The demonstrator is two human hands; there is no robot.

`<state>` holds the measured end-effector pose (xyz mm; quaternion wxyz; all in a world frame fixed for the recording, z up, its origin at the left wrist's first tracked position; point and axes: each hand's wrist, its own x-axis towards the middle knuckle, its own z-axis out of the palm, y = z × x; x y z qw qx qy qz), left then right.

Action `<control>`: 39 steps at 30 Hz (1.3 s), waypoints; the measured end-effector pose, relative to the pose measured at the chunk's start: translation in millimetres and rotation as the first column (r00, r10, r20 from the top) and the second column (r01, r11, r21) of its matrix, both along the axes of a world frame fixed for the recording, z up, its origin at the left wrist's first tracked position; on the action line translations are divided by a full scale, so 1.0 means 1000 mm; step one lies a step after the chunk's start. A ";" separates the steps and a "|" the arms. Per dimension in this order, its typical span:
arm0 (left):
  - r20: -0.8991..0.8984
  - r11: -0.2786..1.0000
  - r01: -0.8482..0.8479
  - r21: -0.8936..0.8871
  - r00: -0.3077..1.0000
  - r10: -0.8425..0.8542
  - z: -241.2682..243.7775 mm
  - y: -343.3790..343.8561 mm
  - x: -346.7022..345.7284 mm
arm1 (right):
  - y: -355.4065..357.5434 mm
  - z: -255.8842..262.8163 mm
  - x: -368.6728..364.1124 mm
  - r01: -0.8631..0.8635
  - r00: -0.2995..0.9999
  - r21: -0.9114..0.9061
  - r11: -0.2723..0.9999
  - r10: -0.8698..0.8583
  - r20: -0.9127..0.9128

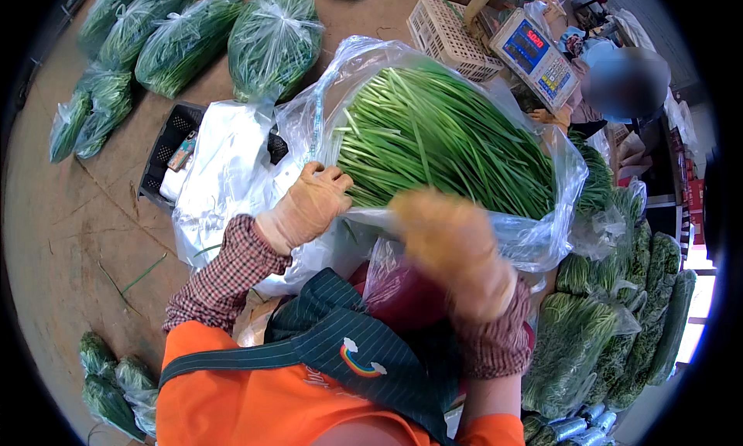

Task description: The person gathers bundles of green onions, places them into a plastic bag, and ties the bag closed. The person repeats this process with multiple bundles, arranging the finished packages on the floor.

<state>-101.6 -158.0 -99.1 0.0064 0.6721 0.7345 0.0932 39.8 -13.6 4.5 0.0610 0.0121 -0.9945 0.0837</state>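
A large clear plastic bag (522, 243) lies spread before me, with a thick heap of long green garlic chives (447, 138) inside its open mouth. At the near left edge, my left hand (316, 199), in a tan work glove, has its fingers curled over the bag's rim by the pale stem ends. My right hand (444, 237), gloved too, is blurred over the near edge of the bag. Its fingers cannot be made out, nor whether they hold anything. White plastic bags (223, 179) lie flat left of the chives.
A black plastic crate (152, 176) stands left of the white bags. Filled bags of greens (188, 45) lie at upper left, and more (572, 341) are stacked at right. Beyond the chives are a beige crate (438, 34), a digital scale (534, 57) and another person (624, 86).
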 end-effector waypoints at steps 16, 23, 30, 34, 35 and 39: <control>0.054 0.979 -0.190 0.076 0.981 0.186 0.005 -0.020 0.036 | 0.114 -0.083 -0.070 0.374 0.924 0.225 0.900 -0.382 -0.011; 0.029 0.988 -0.127 0.090 0.992 0.125 0.007 -0.007 0.024 | 0.117 -0.096 -0.068 0.434 0.901 0.158 0.887 -0.433 -0.042; 0.043 0.991 0.000 -0.136 0.999 0.006 0.010 -0.013 0.011 | 0.041 -0.072 -0.057 -0.022 0.988 0.394 0.919 -0.041 0.150; -0.012 0.989 0.044 -0.142 0.999 -0.046 0.018 -0.009 0.010 | 0.005 -0.127 -0.053 0.115 0.888 0.308 0.945 -0.236 0.395; -0.031 0.987 0.059 -0.150 0.997 -0.064 0.020 -0.007 0.009 | 0.005 -0.164 -0.043 0.183 0.936 0.377 0.908 -0.279 0.216; -0.017 0.987 0.076 -0.144 0.997 -0.079 0.014 -0.009 0.008 | 0.011 -0.180 -0.044 0.213 0.938 0.418 0.883 -0.304 0.166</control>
